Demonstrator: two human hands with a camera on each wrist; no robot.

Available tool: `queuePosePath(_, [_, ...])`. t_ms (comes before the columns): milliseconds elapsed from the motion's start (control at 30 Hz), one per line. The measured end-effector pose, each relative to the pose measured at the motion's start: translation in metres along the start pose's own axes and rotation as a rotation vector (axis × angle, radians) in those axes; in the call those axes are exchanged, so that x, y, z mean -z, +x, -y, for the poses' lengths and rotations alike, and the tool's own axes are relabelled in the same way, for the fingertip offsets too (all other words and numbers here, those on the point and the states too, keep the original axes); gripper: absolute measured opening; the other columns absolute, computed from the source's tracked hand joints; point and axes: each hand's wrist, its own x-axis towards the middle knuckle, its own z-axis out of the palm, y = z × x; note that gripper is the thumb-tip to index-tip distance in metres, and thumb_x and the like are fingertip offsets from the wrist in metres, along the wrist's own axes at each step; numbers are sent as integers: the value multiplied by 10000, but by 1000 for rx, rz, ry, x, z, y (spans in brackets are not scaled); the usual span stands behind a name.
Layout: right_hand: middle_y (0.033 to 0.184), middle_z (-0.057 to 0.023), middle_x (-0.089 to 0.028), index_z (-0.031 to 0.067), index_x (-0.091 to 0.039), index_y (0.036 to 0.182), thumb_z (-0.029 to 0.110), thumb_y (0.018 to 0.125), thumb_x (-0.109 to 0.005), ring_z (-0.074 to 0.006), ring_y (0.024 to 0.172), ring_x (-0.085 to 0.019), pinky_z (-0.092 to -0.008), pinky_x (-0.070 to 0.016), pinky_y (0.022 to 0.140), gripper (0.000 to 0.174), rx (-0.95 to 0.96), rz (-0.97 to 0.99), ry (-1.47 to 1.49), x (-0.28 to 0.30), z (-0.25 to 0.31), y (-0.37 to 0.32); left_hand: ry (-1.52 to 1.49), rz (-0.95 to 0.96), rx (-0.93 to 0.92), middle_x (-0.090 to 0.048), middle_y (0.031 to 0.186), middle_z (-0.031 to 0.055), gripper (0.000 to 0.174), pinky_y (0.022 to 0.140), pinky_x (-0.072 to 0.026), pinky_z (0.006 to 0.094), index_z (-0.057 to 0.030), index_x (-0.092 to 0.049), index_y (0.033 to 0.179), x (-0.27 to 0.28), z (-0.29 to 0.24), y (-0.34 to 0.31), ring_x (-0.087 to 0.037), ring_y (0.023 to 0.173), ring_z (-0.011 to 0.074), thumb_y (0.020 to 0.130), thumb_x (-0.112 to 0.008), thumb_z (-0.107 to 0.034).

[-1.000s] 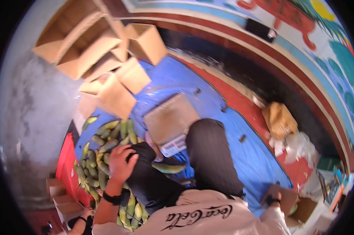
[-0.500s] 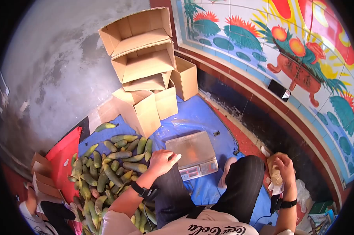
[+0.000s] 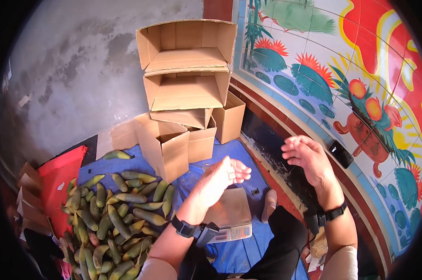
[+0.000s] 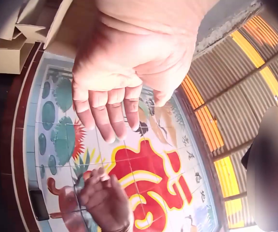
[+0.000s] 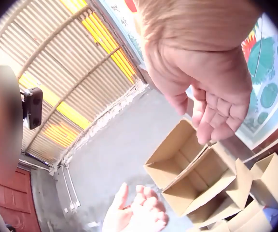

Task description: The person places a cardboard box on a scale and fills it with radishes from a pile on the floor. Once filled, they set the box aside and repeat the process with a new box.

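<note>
Since half a second ago you have lifted both hands: your left hand (image 3: 215, 182) has come up off your knee beside the scale, and your right hand (image 3: 309, 161) has let go of the crumpled brown paper it held low at your right side and risen to the same height. Both now hang in the air in front of you, palms turned roughly toward each other, apart and touching nothing. Your left fingers (image 3: 239, 170) are held side by side, almost straight with a slight bend at the tips, and grip nothing; the left wrist view shows the same loose, empty palm. Your right fingers (image 3: 292, 147) are relaxed and gently curled inward, also empty, as the right wrist view confirms. The scale (image 3: 234, 205) sits on the blue tarp (image 3: 243, 247) directly below your left hand, its steel platform bare. The pile of green-yellow vegetables (image 3: 117, 219) lies just left of your left forearm, and the stacked cardboard boxes (image 3: 187, 84) stand against the wall beyond.
</note>
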Motion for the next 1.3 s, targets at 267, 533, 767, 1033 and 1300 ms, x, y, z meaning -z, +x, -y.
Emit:
queuePosePath(267, [907, -71, -638, 16, -600, 1022, 257, 902, -530, -149, 789, -599, -269, -462, 662, 278, 97, -110, -270, -46, -11, 187, -56, -314, 205, -636, 997, 103, 450, 846, -435, 316, -44, -584, 958, 37, 56, -14, -592, 921, 189, 978, -356, -432])
queuePosePath(533, [1044, -88, -622, 16, -570, 1159, 326, 880, -584, -192, 921, -581, -333, -476, 753, 417, 300, -241, -586, -72, 9, 385, 48, -385, 190, -625, 970, 98, 458, 836, -427, 317, -10, -584, 951, 53, 41, -18, -564, 883, 170, 1004, -313, -375])
queuePosePath(767, [1052, -147, -645, -33, -598, 1109, 311, 853, -604, -256, 960, -629, -400, -502, 833, 428, 247, -350, -479, -119, 20, 415, 12, -391, 127, -647, 935, 67, 466, 818, -408, 277, -18, -640, 946, 59, 34, -13, -529, 851, 127, 1000, -330, -361])
queuePosePath(1033, [929, -185, -643, -108, -590, 1030, 219, 867, -564, -269, 722, -678, -326, -575, 539, 366, 362, -452, -242, -130, 53, 386, 163, -409, 75, -644, 904, 53, 494, 793, -418, 276, -18, -631, 917, 55, 27, -19, -561, 843, 133, 990, -338, -409])
queuePosePath(1300, [983, -177, -628, -64, -530, 1123, 225, 927, -510, -262, 792, -655, -341, -588, 645, 349, 476, -318, -132, -62, 105, 234, 234, -588, -7, -651, 914, 71, 449, 734, -433, 284, -21, -627, 919, 67, 31, -23, -585, 798, 145, 972, -391, -400])
